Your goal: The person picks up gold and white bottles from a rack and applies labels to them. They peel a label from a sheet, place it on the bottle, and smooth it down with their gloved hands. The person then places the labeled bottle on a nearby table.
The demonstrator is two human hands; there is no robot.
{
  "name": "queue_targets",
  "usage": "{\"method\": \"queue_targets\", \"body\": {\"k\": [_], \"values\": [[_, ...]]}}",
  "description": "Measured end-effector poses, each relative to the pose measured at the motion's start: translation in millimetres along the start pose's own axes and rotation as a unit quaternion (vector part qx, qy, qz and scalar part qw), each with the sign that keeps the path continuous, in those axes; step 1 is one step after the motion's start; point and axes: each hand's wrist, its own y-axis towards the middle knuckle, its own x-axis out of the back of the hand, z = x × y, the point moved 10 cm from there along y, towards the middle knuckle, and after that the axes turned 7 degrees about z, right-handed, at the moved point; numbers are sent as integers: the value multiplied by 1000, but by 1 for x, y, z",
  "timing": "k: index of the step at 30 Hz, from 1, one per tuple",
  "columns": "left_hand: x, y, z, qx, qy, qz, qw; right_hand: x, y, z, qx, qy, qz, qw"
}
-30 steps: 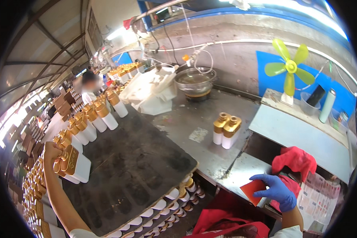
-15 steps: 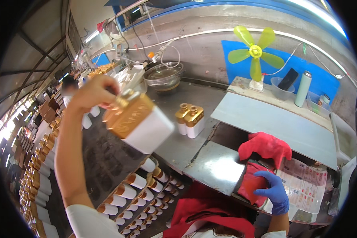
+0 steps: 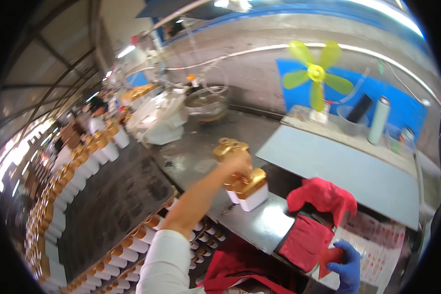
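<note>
My bare left hand [image 3: 237, 164] reaches to mid-bench, its fingers closed around the gold neck of a gold-topped white bottle [image 3: 254, 197]. That bottle stands upright on the metal bench, partly covered by the hand. Just behind it shows another gold bottle top [image 3: 229, 146], its body hidden by my hand and arm. In a blue glove, my right hand [image 3: 347, 267] pinches a flat red piece [image 3: 332, 257] whose kind I cannot make out. Beside it lies a red cloth-covered pad [image 3: 306, 243], with a crumpled red cloth [image 3: 323, 198] beyond.
Rows of gold-topped white bottles [image 3: 54, 220] line the left, with more on a rack below the dark board [image 3: 117, 210]. A yellow-green fan [image 3: 316, 73], flask [image 3: 379, 120] and clear basin [image 3: 207, 104] stand along the back. Printed paper [image 3: 372, 245] lies right.
My left hand has carried the bottle from the raised left side down to the right onto the bench. My right hand has shifted slightly nearer me with the red piece. The view has tilted slightly.
</note>
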Motion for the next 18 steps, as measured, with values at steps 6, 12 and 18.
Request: {"method": "queue_targets", "body": {"k": [6, 12, 18], "values": [[-26, 57, 43, 42, -53, -36, 997, -26, 11, 8, -20, -79, 92, 992], [37, -18, -32, -32, 55, -68, 996, -54, 40, 47, 125, -183, 202, 954], [126, -456, 52, 129, 48, -475, 869, -219, 25, 124, 228, -355, 382, 822]]}}
